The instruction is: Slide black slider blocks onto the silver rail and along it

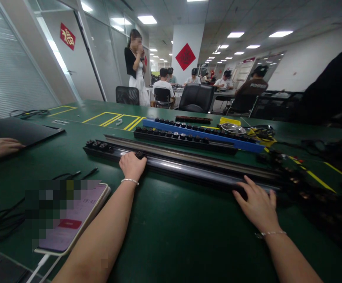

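From where I stand, the black tube lies across the green bench. The left hand pinches a small part at it; the right hand has its fingers spread near one end, but whether they touch, I cannot tell.

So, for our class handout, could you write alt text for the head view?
A person's left hand touches a long black bar on a green table, the right hand close to its right end. Behind it lies a blue rail lined with small black parts; a phone lies nearer the viewer.
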Action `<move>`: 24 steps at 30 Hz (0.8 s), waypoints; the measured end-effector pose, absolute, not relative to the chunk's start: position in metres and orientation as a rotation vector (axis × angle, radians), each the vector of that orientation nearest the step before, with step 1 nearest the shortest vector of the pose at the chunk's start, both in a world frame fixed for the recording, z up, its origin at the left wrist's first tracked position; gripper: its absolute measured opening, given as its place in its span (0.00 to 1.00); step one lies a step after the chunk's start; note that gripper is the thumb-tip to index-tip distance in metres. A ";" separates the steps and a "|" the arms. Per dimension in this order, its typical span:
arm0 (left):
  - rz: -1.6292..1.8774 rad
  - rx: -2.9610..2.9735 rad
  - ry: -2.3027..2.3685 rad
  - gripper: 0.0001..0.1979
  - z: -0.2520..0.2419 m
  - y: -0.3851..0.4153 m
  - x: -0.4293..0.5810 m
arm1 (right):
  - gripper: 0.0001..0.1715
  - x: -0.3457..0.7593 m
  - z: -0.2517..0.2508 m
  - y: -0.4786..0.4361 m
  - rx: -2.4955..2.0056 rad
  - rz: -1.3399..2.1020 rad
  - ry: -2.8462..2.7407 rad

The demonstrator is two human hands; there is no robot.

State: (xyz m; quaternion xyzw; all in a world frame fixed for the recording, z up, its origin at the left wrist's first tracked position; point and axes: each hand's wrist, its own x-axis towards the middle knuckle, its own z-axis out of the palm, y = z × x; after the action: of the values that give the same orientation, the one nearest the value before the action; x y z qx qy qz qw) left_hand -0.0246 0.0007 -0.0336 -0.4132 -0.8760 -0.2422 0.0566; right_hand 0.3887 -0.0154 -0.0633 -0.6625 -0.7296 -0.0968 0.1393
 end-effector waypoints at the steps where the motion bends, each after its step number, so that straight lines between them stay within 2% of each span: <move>1: -0.728 -1.250 -2.657 0.23 -0.033 0.001 -0.024 | 0.27 0.389 -0.063 -0.016 -1.913 -0.282 -2.107; 17: -0.745 -1.267 -2.666 0.24 -0.032 0.002 -0.020 | 0.26 0.386 -0.059 -0.017 -1.932 -0.256 -2.120; 24: -0.725 -1.331 -2.628 0.21 -0.034 0.003 -0.016 | 0.27 0.387 -0.059 -0.016 -1.940 -0.255 -2.128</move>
State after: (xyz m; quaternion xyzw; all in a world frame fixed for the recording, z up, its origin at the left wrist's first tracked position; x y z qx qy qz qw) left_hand -0.0157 0.0032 -0.0340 -0.4380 -0.8651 -0.2385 0.0541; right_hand 0.3867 -0.0163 -0.0587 -0.6659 -0.7302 -0.0874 0.1250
